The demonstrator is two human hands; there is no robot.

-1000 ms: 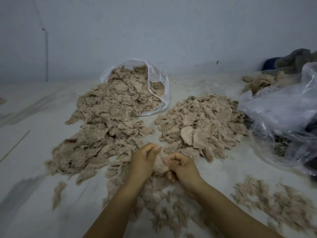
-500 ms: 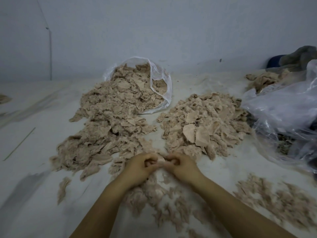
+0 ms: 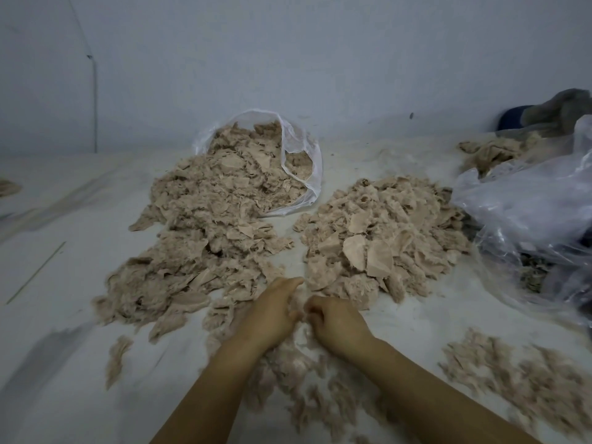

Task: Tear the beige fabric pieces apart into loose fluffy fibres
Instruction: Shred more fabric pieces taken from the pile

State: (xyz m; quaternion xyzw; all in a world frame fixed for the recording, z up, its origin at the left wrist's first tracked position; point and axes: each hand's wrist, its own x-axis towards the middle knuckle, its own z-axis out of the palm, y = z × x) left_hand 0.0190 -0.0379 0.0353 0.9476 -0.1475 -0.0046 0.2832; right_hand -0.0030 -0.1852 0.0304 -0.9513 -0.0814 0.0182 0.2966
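Blurring between both hands (image 3: 302, 315): small fabric piece (image 3: 296, 304)

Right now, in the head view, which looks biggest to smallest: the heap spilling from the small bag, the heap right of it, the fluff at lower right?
1. Heap spilling from the small bag, largest.
2. Right heap.
3. Fluff patch, though nearness to the camera makes ranks two and three unsure.

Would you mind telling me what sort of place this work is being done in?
Probably an informal workroom or home floor rather than a factory: beige fabric heaps lie straight on a pale sheet against a bare wall, with plastic bags alongside and no machinery in view.
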